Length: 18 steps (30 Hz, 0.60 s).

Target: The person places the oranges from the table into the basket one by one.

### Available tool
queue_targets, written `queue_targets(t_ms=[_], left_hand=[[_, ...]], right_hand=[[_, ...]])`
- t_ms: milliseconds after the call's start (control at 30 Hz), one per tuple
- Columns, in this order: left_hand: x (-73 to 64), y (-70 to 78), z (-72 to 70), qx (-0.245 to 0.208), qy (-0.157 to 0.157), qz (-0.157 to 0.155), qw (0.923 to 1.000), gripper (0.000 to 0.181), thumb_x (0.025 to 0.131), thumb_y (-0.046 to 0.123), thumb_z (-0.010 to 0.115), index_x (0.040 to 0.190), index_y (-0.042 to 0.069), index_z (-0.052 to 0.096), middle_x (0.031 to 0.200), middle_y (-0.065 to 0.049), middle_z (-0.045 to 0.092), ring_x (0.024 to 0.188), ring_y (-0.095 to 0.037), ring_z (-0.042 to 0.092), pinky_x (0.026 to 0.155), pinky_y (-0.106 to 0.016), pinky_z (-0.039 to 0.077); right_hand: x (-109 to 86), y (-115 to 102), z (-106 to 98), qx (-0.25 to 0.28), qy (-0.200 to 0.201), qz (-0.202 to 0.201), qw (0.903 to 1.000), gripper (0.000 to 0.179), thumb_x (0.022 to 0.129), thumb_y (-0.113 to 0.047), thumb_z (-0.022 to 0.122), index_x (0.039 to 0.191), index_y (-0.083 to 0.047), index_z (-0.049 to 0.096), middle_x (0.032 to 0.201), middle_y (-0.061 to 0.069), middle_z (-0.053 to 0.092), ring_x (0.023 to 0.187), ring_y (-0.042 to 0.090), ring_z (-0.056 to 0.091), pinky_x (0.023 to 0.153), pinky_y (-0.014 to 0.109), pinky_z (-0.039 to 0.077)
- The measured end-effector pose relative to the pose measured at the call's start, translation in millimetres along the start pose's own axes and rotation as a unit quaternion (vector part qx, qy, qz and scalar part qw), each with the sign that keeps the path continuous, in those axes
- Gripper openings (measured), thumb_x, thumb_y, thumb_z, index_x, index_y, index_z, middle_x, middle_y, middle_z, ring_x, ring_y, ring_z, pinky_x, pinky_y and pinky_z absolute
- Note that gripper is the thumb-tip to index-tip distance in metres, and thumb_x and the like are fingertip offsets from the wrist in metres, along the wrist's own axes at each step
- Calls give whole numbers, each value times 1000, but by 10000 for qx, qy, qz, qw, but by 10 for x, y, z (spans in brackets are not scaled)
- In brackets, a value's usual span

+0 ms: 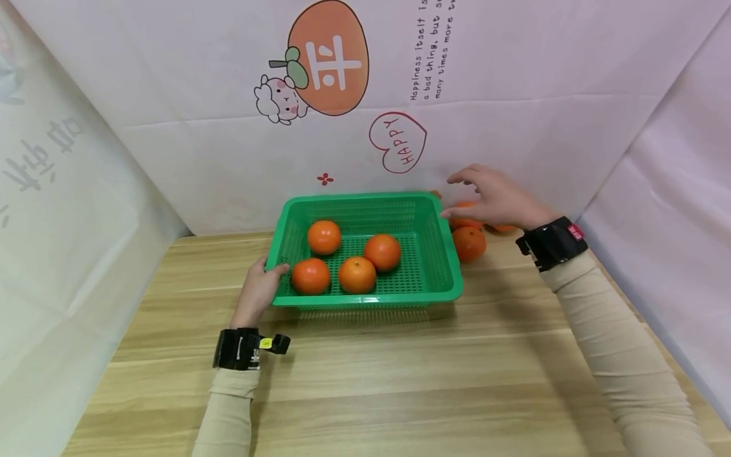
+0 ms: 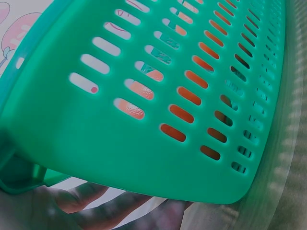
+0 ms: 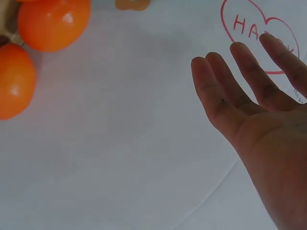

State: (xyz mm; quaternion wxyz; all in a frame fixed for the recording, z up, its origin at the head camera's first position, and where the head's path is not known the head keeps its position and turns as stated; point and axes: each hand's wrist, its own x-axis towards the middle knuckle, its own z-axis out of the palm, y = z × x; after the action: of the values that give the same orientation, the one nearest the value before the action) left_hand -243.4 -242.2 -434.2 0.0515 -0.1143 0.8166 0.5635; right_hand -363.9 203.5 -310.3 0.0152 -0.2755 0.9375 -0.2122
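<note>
A green plastic basket [image 1: 365, 299] with slotted walls stands on the table, holding several oranges [image 1: 356, 275]. My left hand [image 1: 259, 290] grips its left end, thumb over the rim and the other fingers outside; in the left wrist view those fingers [image 2: 103, 209] show below the slotted wall. Past the basket's right end, my right hand [image 1: 497, 198] hovers over more oranges [image 1: 469, 244], thumb and fingers spread apart. Nothing is between its fingers in the right wrist view, where two loose oranges [image 3: 53, 24] appear at upper left. The hand partly hides the loose oranges in the head view.
Behind the basket hangs a white printed cloth [image 1: 228, 165] with a heart and lettering. Similar white cloth walls [image 1: 74, 209] close in both sides. The wood-grain table [image 1: 365, 381] extends in front of the basket.
</note>
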Motion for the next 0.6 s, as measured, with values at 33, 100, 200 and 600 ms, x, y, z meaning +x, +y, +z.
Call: queue_targets(t_ms=[33,100,200,600], left_hand=[[-2,1,-1,3,-11,4,10000,55,111,27,46,161,6,36,152,-22,52,129,-34,55,101,-43,48],[-2,2,4,14,-33,20,10000,55,111,27,45,161,6,36,151,-22,51,129,-34,55,101,-43,48],[-1,2,8,21,-31,18,10000,54,111,27,46,160,6,38,150,-22,52,128,-34,56,102,-43,48],[-17,2,-1,45,-30,62,10000,53,111,27,46,159,6,38,152,-22,51,131,-34,54,105,-47,47]], right_hand=[[-14,21,-7,-9,25,21,10000,76,91,-50,81,146,-4,57,151,21,54,136,40,50,111,63,45],[-44,65,-19,-47,92,57,9999,75,91,-50,80,146,-4,57,151,21,54,136,40,50,110,63,45],[-91,131,-39,-78,184,134,9997,74,92,-50,79,146,-5,58,149,21,55,134,40,52,108,63,46],[-182,441,-56,-27,344,356,9988,79,92,-46,80,147,3,52,145,28,57,132,44,54,107,63,47]])
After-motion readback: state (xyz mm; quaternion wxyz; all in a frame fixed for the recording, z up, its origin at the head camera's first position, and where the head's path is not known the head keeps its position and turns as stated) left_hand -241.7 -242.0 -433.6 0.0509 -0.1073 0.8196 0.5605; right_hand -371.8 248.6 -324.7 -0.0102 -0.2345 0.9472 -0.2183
